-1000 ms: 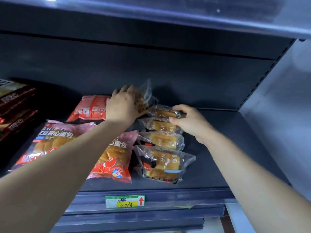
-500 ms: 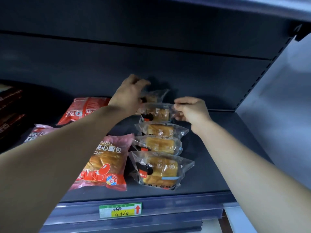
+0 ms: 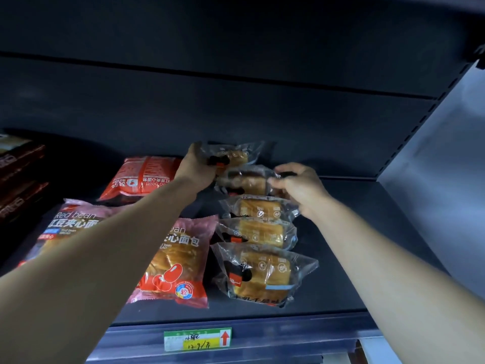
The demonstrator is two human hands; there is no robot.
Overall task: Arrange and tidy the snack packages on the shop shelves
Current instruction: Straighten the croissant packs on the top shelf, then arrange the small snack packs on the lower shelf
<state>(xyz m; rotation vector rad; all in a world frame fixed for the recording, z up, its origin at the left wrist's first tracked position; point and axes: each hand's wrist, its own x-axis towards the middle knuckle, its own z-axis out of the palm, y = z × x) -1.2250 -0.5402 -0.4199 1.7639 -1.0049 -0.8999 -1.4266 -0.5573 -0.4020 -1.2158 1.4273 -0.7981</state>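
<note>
Your clear bread packs (image 3: 258, 232) form a near-to-far row mid-shelf; your left hand (image 3: 195, 168) grips the farthest pack (image 3: 236, 155), your right hand (image 3: 301, 190) pinches the next pack (image 3: 246, 181); the pink bean bags (image 3: 178, 261) left of them look unsorted

glossy clear plastic bread packs (image 3: 258, 233), matt dk metal shelf (image 3: 341, 271)

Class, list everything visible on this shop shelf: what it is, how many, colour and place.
Clear bread packets: five, see-through with golden bread, column right of centre.
Pink red-bean packs: two, pink, front left.
Red pack: one, red, behind the pink ones.
Brown packs: count unclear, dark brown, far left.
Price label: one, green and yellow, shelf's front edge.
Shelf: one, dark grey, under everything.
Left hand: one, grips the rearmost clear packet.
Right hand: one, pinches the next packet forward.
</note>
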